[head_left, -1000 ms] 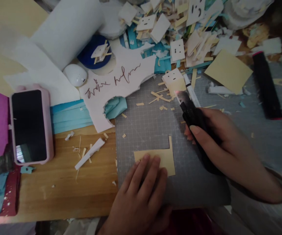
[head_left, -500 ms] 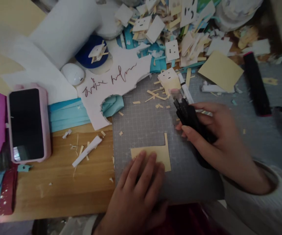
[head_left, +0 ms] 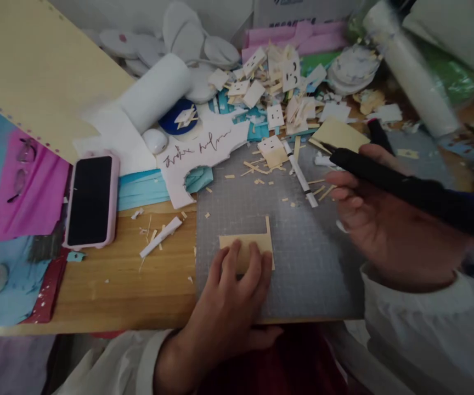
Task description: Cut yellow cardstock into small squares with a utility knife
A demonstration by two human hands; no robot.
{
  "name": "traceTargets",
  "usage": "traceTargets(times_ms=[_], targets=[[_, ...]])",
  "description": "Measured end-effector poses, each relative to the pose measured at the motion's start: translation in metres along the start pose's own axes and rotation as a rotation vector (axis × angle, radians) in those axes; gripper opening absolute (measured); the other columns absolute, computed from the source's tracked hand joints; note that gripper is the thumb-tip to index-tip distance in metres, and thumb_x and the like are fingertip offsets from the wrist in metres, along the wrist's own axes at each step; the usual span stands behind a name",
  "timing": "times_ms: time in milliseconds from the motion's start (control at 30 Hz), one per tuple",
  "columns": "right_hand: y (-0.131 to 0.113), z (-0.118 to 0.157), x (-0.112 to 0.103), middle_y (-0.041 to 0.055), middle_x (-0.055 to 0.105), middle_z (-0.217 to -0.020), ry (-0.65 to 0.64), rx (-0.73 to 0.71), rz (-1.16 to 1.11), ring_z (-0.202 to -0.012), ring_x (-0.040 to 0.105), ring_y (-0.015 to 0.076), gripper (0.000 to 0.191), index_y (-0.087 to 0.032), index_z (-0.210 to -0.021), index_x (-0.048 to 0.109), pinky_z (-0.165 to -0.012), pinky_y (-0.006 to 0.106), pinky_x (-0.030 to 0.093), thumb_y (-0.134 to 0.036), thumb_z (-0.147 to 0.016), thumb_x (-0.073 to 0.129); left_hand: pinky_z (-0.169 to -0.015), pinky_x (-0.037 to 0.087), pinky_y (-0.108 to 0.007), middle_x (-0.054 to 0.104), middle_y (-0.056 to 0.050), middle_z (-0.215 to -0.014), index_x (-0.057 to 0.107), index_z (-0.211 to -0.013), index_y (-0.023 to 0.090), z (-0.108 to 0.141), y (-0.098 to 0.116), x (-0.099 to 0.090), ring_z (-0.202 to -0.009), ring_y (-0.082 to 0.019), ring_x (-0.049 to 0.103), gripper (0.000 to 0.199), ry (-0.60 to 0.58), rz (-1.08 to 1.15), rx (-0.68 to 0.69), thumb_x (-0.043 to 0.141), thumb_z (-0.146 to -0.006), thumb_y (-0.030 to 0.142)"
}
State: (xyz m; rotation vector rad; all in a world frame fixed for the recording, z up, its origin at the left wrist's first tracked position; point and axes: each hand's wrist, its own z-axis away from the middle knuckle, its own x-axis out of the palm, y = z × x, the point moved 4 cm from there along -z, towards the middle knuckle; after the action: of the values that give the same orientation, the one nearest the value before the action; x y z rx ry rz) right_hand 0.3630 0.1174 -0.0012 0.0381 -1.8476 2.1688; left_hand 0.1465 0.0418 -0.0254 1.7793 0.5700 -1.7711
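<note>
My left hand (head_left: 237,291) lies with its fingers spread, pressing a pale yellow piece of card (head_left: 245,247) onto the grey cutting mat (head_left: 306,263). A narrow strip sticks up from the card's right corner. Raised over the mat's right side, my right hand (head_left: 389,219) is closed on a long black tool (head_left: 393,178) with a thin dark tip pointing left. Its exact kind I cannot make out. Near that hand are a white marker (head_left: 300,175), a yellow card square (head_left: 339,134) and a small card figure with a drawn face (head_left: 273,151).
Several small face-drawn card figures (head_left: 276,115) are heaped at the back. A phone in a pink case (head_left: 92,200) and a white roll (head_left: 154,90) lie left. Handwritten white card (head_left: 199,145) stands behind the mat; paper scraps (head_left: 161,237) litter the wooden table (head_left: 130,296).
The view has tilted up and shifted. My right hand has lifted the black tool, turned it and moved right, away from the marker. My left hand stays on the yellow card.
</note>
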Motion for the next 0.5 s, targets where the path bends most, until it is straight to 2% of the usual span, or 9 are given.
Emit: traceTargets(times_ms=[100, 167, 300, 333, 400, 500], targets=[[0.001, 0.0, -0.001, 0.0036, 0.074, -0.1, 0.05, -0.043, -0.006, -0.087, 0.07, 0.0213, 0.03, -0.034, -0.109, 0.063, -0.063, 0.036, 0.056, -0.028, -0.082, 0.053, -0.103, 0.034, -0.056, 0.041, -0.015, -0.149, 0.041, -0.144, 0.007, -0.002, 0.002, -0.001, -0.128, -0.048, 0.039, 0.1, -0.045, -0.054, 0.015, 0.055, -0.072, 0.076], [0.002, 0.001, 0.003, 0.0014, 0.073, -0.094, 0.032, -0.073, -0.047, -0.083, 0.069, 0.0194, 0.032, -0.035, -0.106, 0.063, -0.063, 0.034, 0.054, -0.022, -0.077, 0.059, -0.102, 0.036, -0.056, 0.035, -0.012, -0.154, 0.041, -0.144, 0.008, -0.003, 0.004, -0.002, -0.128, -0.049, 0.038, 0.098, -0.061, -0.088, 0.024, 0.054, -0.074, 0.074], [0.002, 0.004, 0.012, -0.0016, 0.06, -0.07, -0.102, -0.156, -0.168, -0.068, 0.058, 0.0145, 0.014, -0.029, -0.091, 0.064, -0.058, 0.028, 0.048, -0.035, -0.078, 0.064, -0.098, 0.039, -0.053, 0.031, -0.013, -0.157, 0.042, -0.143, 0.01, -0.006, 0.006, -0.002, -0.127, -0.049, 0.04, 0.093, -0.06, -0.13, 0.039, 0.058, -0.073, 0.07], [0.003, 0.004, 0.013, -0.0023, 0.058, -0.066, -0.137, -0.158, -0.164, -0.066, 0.056, 0.0136, 0.015, -0.028, -0.091, 0.064, -0.056, 0.026, 0.047, -0.038, -0.08, 0.063, -0.098, 0.038, -0.053, 0.031, -0.013, -0.157, 0.043, -0.143, 0.01, -0.006, 0.006, -0.002, -0.127, -0.048, 0.041, 0.093, -0.056, -0.133, 0.043, 0.059, -0.072, 0.069], [0.007, 0.003, 0.015, -0.003, 0.059, -0.066, -0.186, -0.138, -0.108, -0.061, 0.054, 0.0128, 0.023, -0.028, -0.102, 0.063, -0.052, 0.025, 0.044, -0.04, -0.083, 0.061, -0.1, 0.037, -0.052, 0.033, -0.014, -0.156, 0.045, -0.141, 0.01, -0.006, 0.005, -0.001, -0.127, -0.047, 0.042, 0.093, -0.04, -0.125, 0.047, 0.062, -0.07, 0.068], [0.014, 0.0, 0.015, -0.001, 0.068, -0.08, -0.252, -0.049, 0.013, -0.061, 0.06, 0.0139, 0.039, -0.031, -0.119, 0.054, -0.049, 0.026, 0.045, -0.039, -0.082, 0.061, -0.103, 0.035, -0.046, 0.035, -0.016, -0.155, 0.047, -0.138, 0.009, -0.005, 0.003, 0.002, -0.133, -0.04, 0.039, 0.087, -0.003, -0.094, 0.082, 0.059, -0.073, 0.066]])
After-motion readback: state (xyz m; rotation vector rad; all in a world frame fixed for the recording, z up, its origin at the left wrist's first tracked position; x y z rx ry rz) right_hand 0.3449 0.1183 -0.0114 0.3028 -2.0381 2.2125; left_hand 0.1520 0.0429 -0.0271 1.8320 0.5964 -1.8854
